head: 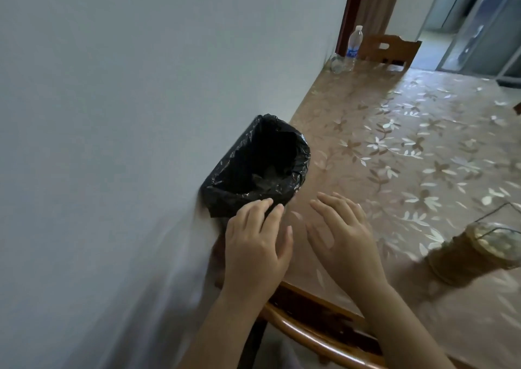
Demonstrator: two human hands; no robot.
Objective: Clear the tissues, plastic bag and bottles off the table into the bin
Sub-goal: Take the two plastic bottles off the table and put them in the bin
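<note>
No text can be read anywhere. The only label in view is a blue band around the clear plastic bottle [354, 46], which stands upright at the far end of the counter [423, 149] in the upper middle of the frame. Pale marks show on that band, but they are too small and blurred to make out as words, a brand or numbers. Nothing else in the frame bears any visible lettering, numbers or signs.
</note>
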